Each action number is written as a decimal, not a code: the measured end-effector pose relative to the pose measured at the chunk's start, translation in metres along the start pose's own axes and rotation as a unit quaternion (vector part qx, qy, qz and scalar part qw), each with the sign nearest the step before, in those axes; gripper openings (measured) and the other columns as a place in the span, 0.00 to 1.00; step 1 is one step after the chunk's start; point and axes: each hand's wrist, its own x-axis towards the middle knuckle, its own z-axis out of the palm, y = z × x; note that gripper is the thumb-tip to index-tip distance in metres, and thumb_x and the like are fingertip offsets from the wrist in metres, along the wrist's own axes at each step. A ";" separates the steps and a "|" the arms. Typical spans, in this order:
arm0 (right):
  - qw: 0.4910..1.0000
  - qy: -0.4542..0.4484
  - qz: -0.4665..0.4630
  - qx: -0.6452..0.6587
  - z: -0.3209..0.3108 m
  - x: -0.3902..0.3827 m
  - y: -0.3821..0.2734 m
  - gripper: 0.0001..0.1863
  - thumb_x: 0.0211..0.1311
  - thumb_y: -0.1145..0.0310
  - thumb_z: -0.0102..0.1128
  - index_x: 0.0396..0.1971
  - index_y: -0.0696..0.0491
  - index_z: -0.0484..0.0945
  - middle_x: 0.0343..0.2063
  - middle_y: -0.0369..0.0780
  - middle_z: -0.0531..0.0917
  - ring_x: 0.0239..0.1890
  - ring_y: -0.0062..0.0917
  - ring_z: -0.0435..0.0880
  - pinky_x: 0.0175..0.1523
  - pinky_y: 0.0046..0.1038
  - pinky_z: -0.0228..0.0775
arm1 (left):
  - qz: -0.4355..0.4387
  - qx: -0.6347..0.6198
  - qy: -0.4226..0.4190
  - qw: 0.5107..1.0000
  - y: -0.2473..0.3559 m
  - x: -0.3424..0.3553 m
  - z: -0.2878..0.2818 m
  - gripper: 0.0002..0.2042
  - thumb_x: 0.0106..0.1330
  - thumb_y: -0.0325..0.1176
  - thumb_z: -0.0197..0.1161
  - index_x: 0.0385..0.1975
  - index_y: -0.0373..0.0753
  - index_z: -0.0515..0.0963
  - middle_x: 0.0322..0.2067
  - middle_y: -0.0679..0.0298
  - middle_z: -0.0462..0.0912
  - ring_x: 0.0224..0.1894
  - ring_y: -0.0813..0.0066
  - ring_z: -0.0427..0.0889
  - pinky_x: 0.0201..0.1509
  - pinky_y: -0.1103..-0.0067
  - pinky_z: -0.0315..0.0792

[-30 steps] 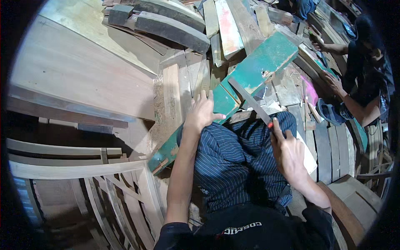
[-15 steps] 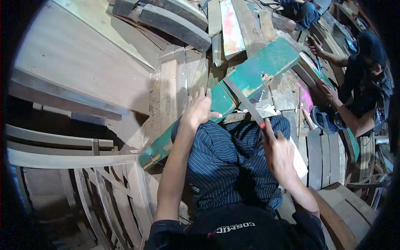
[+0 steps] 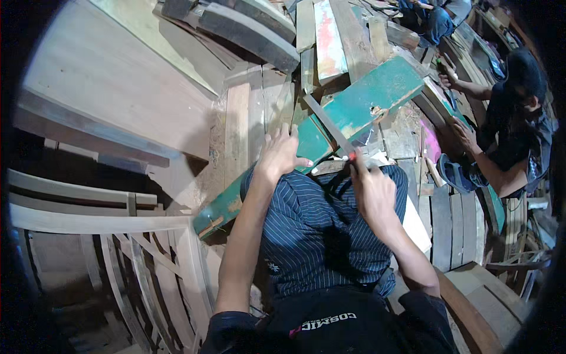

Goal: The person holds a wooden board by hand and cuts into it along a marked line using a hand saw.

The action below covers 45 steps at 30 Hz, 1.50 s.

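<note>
Right hand (image 3: pixel 375 192): fingers curled round the red-tipped grip of the blade, above the right knee; over the last second it has moved forward and leftward, nearer the plank.
Blade (image 3: pixel 329 126): slants across the plank just right of the left hand; its tip now juts well past the far edge, where a second ago it lay about at that edge. Whether it bites into the wood, I cannot tell.
Left hand (image 3: pixel 278 156): fingers spread on the plank, thumb out toward the blade; same hold as before.
Plank (image 3: pixel 380 88): green, chipped, set diagonally in front of the striped trousers (image 3: pixel 318 218), a pale line across it near the blade.
Scrap wood (image 3: pixel 356 44): heaped beyond the plank.
Co-worker (image 3: pixel 498 141): bent over at right.
</note>
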 end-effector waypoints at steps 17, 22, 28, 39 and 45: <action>0.999 0.001 -0.030 -0.018 -0.003 0.008 -0.001 0.27 0.68 0.62 0.55 0.64 0.55 0.67 0.27 0.54 0.83 0.22 0.45 0.84 0.23 0.41 0.75 | 0.022 0.009 0.069 0.997 -0.004 0.000 0.010 0.47 0.46 0.50 0.77 0.62 0.25 0.64 0.59 0.44 0.68 0.67 0.49 0.65 0.67 0.51 0.59; 0.999 -0.014 -0.003 0.036 -0.034 -0.055 0.018 0.26 0.64 0.67 0.62 0.62 0.53 0.73 0.21 0.48 0.79 0.19 0.41 0.82 0.23 0.40 0.73 | 0.004 -0.001 0.029 1.000 -0.007 -0.001 0.005 0.49 0.45 0.50 0.78 0.63 0.25 0.63 0.62 0.43 0.66 0.68 0.48 0.63 0.69 0.53 0.57; 0.973 0.070 0.053 0.211 -0.016 -0.055 0.026 0.22 0.63 0.73 0.64 0.57 0.56 0.78 0.21 0.48 0.80 0.19 0.26 0.75 0.27 0.30 0.69 | 0.003 -0.017 0.030 0.999 -0.007 -0.001 0.000 0.48 0.47 0.49 0.77 0.63 0.24 0.63 0.62 0.42 0.66 0.68 0.46 0.62 0.70 0.54 0.56; 0.945 0.097 0.107 0.293 0.037 -0.046 0.019 0.22 0.62 0.72 0.65 0.54 0.64 0.76 0.36 0.56 0.84 0.32 0.35 0.86 0.38 0.30 0.75 | 0.012 0.009 0.018 1.000 -0.010 -0.005 0.014 0.51 0.47 0.54 0.76 0.65 0.26 0.61 0.62 0.40 0.65 0.67 0.44 0.63 0.71 0.50 0.53; 0.896 0.146 0.103 0.406 0.080 -0.056 0.022 0.25 0.62 0.72 0.64 0.58 0.64 0.72 0.41 0.58 0.82 0.34 0.42 0.85 0.40 0.34 0.75 | 0.012 0.044 0.038 0.998 -0.008 -0.009 0.007 0.47 0.51 0.59 0.71 0.64 0.30 0.64 0.59 0.42 0.67 0.66 0.46 0.63 0.67 0.55 0.60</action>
